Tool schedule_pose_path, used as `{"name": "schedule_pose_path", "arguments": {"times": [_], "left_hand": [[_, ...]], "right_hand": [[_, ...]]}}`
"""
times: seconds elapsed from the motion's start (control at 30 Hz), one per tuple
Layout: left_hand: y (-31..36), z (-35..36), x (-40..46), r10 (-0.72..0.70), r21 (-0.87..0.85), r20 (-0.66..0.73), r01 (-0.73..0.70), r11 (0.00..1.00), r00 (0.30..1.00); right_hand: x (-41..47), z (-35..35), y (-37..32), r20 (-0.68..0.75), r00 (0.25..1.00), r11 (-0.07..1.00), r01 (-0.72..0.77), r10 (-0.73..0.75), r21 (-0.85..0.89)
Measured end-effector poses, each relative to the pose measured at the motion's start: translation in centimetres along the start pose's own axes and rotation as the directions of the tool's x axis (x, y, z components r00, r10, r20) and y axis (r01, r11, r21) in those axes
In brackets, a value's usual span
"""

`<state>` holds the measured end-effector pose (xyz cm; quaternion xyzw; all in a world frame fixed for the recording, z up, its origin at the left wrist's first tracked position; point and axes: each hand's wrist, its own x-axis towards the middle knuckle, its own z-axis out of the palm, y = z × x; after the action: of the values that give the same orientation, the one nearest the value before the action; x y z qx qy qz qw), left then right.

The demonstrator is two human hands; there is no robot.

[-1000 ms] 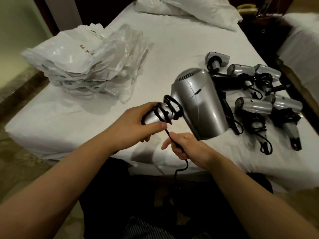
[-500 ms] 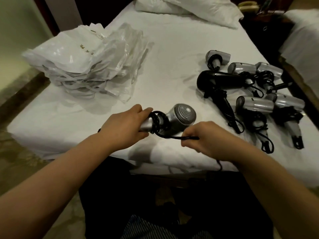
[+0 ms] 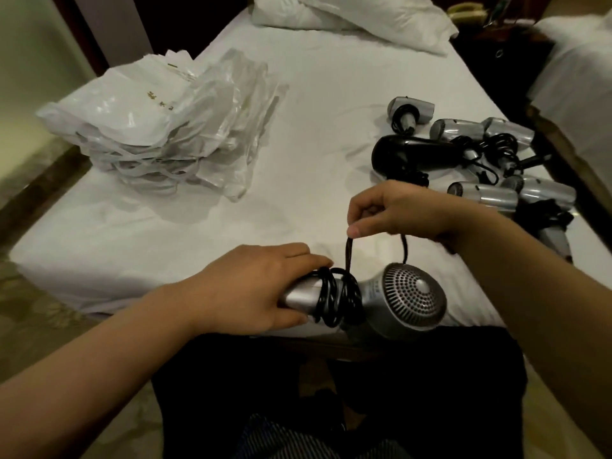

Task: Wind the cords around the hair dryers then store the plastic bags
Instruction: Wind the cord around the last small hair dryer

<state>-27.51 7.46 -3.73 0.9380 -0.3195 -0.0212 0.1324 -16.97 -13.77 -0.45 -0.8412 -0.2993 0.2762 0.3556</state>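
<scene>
A silver hair dryer (image 3: pixel 404 301) lies sideways at the bed's near edge, its round grille facing me. My left hand (image 3: pixel 251 289) grips its handle, where several turns of black cord (image 3: pixel 334 298) are wound. My right hand (image 3: pixel 407 208) is raised above the dryer and pinches the cord, which runs taut up from the handle to its fingers. A heap of white plastic bags (image 3: pixel 159 127) sits at the bed's left. Several more dryers, silver ones (image 3: pixel 483 197) and a black one (image 3: pixel 414 154), lie grouped at the right.
The white bed sheet (image 3: pixel 314 104) covers the whole work surface, with pillows (image 3: pixel 357 14) at its far end. A second bed (image 3: pixel 576 77) stands at the right across a dark gap. Patterned floor (image 3: pixel 29 319) shows at the left.
The dryer has turned so its grille faces me and has sunk to the bed's near edge. My right hand rose from beside the dryer to above it, pulling the cord upward.
</scene>
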Motion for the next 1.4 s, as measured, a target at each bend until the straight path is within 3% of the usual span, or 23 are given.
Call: {"name": "schedule_pose_path", "arguments": {"times": [0.07, 0.17, 0.2, 0.23, 0.27, 0.3, 0.33, 0.37, 0.4, 0.43, 0.53, 0.63, 0.73, 0.9, 1.0, 1.07, 1.13, 1.27, 1.4], "left_hand": [[0.7, -0.4, -0.1, 0.015, -0.124, 0.0, -0.015, 0.992, 1.0], [1.5, -0.9, -0.2, 0.033, -0.313, -0.016, -0.036, 0.949, 0.999], [1.7, -1.0, -0.2, 0.02, -0.381, -0.034, -0.031, 0.924, 0.999], [1.7, -1.0, -0.2, -0.01, -0.445, -0.049, -0.013, 0.895, 0.999], [1.7, -1.0, -0.2, -0.049, -0.5, -0.06, 0.012, 0.866, 0.997], [1.7, -1.0, -0.2, -0.093, -0.541, -0.068, 0.041, 0.84, 0.993], [1.6, -0.9, -0.1, -0.137, -0.571, -0.074, 0.071, 0.818, 0.988], [1.5, -0.7, 0.0, -0.181, -0.599, -0.077, 0.1, 0.794, 0.98], [1.4, -0.5, 0.1, -0.226, -0.635, -0.079, 0.126, 0.762, 0.971], [1.2, -0.3, 0.2, -0.267, -0.667, -0.083, 0.146, 0.731, 0.96], [1.2, 0.1, 0.8, -0.336, -0.671, -0.137, 0.162, 0.724, 0.932], [1.0, 0.5, 1.4, -0.42, -0.624, -0.205, 0.213, 0.752, 0.884], [-0.1, 0.7, 2.1, -0.488, -0.492, -0.304, 0.303, 0.816, 0.818], [-3.0, 1.8, 1.7, -0.517, -0.203, -0.386, 0.477, 0.855, 0.763], [-3.6, 2.5, 1.2, -0.492, -0.019, -0.348, 0.519, 0.855, 0.798], [-3.6, 3.0, 1.1, -0.466, 0.106, -0.325, 0.521, 0.847, 0.823], [-3.5, 3.4, 1.1, -0.436, 0.181, -0.305, 0.501, 0.846, 0.847], [-3.6, 4.5, 1.3, -0.35, 0.287, -0.231, 0.408, 0.867, 0.908], [-2.9, 5.8, 1.2, -0.276, 0.371, -0.162, 0.318, 0.873, 0.947]], "right_hand": [[0.2, 1.1, 1.6, 0.098, 0.995, 0.98, 0.004, -0.024, 0.2], [1.0, 3.4, 3.3, 0.19, 0.971, 0.838, 0.018, -0.145, 0.546], [1.5, 3.9, 3.9, 0.219, 0.963, 0.83, 0.009, -0.157, 0.558], [1.9, 4.6, 4.6, 0.15, 0.985, 0.857, -0.01, -0.079, 0.515], [2.1, 5.5, 5.8, 0.122, 0.987, 0.866, 0.029, -0.104, 0.5], [2.5, 6.2, 6.7, 0.094, 0.993, 0.804, 0.0, -0.07, 0.595], [2.2, 7.3, 7.7, 0.081, 0.985, 0.766, 0.066, -0.153, 0.64], [2.2, 8.5, 8.3, 0.099, 0.97, 0.601, 0.056, -0.222, 0.797], [1.5, 9.5, 8.0, 0.031, 0.971, 0.615, 0.127, -0.239, 0.778], [1.4, 10.3, 7.6, -0.011, 0.987, 0.51, 0.091, -0.158, 0.856], [1.5, 11.7, 7.0, -0.014, 0.995, 0.525, -0.038, 0.094, 0.85], [1.5, 11.8, 5.3, -0.091, 0.991, 0.575, 0.015, 0.102, 0.818], [1.6, 12.6, 4.9, -0.12, 0.985, 0.717, -0.005, 0.124, 0.697], [0.8, 13.8, 4.1, -0.033, 0.993, 0.886, -0.084, 0.111, 0.455], [0.6, 13.0, 2.5, -0.04, 0.998, 0.999, -0.037, 0.039, 0.03], [0.5, 12.4, 1.3, -0.036, 0.999, 0.957, -0.027, 0.018, -0.288], [0.4, 11.7, 0.1, -0.03, 1.0, 0.876, -0.02, 0.006, -0.482], [0.6, 9.0, -1.7, -0.088, 0.995, 0.736, -0.032, -0.038, -0.677], [1.5, 6.6, -2.8, -0.084, 0.996, 0.657, -0.082, 0.028, -0.749]]}}
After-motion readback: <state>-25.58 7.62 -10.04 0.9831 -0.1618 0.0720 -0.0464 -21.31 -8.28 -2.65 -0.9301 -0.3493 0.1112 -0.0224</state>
